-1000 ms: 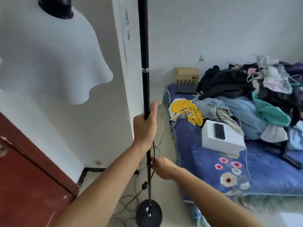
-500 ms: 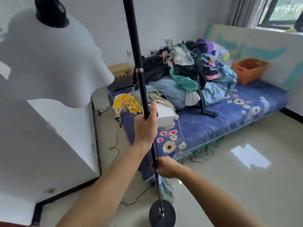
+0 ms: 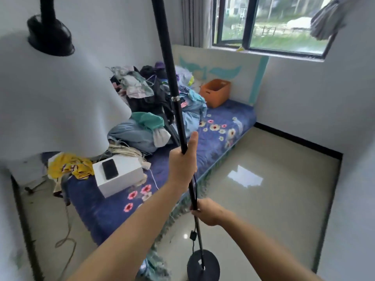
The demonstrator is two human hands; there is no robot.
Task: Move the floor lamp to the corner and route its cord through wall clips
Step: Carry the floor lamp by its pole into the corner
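Note:
The floor lamp's black pole (image 3: 170, 74) runs from the top of the view down to its round black base (image 3: 203, 266), which hangs over the tiled floor. Its white shade (image 3: 60, 110) with a black top cap fills the upper left. My left hand (image 3: 182, 169) is wrapped around the pole at mid height. My right hand (image 3: 209, 213) grips the pole lower down. The black cord (image 3: 193, 236) with an inline switch hangs along the pole toward the base. No wall clips are visible.
A low bed with a blue flowered cover (image 3: 219, 126) carries a pile of clothes (image 3: 150, 102), a white box with a phone (image 3: 119, 175) and an orange bin (image 3: 216, 92). A window (image 3: 269, 25) is above it. Glossy floor (image 3: 263, 195) extends to the room's corner at right.
The view has swung right, from the door and wall edge past the bed to the window side. Both hands kept their grip on the pole, and the lamp came along with them.

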